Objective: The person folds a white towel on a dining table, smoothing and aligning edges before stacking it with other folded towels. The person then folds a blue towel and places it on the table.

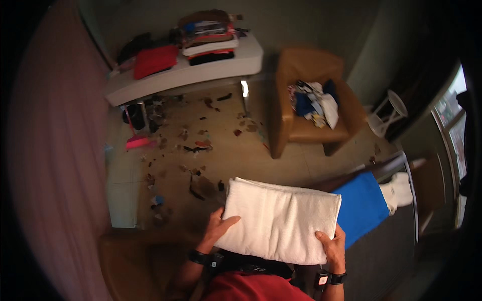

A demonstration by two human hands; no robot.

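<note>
A folded white towel [280,222] is held up before me between both hands. My left hand [222,225] grips its left edge, thumb on top and fingers underneath. On the right edge, my right hand [332,242] holds it the same way. Just beyond my right hand a blue cloth [361,207] lies on a dark-topped table [380,252], partly covered by the towel. White cloth [403,190] lies at the blue cloth's far end.
Folded clothes [209,41] and red cloth [156,62] sit on a white bench [226,71]. A brown armchair [320,133] holds loose clothes [314,101]. Scraps [196,148] litter the floor near a pink broom [137,142]. A white stool [380,116] stands at right, a pink curtain [60,150] at left.
</note>
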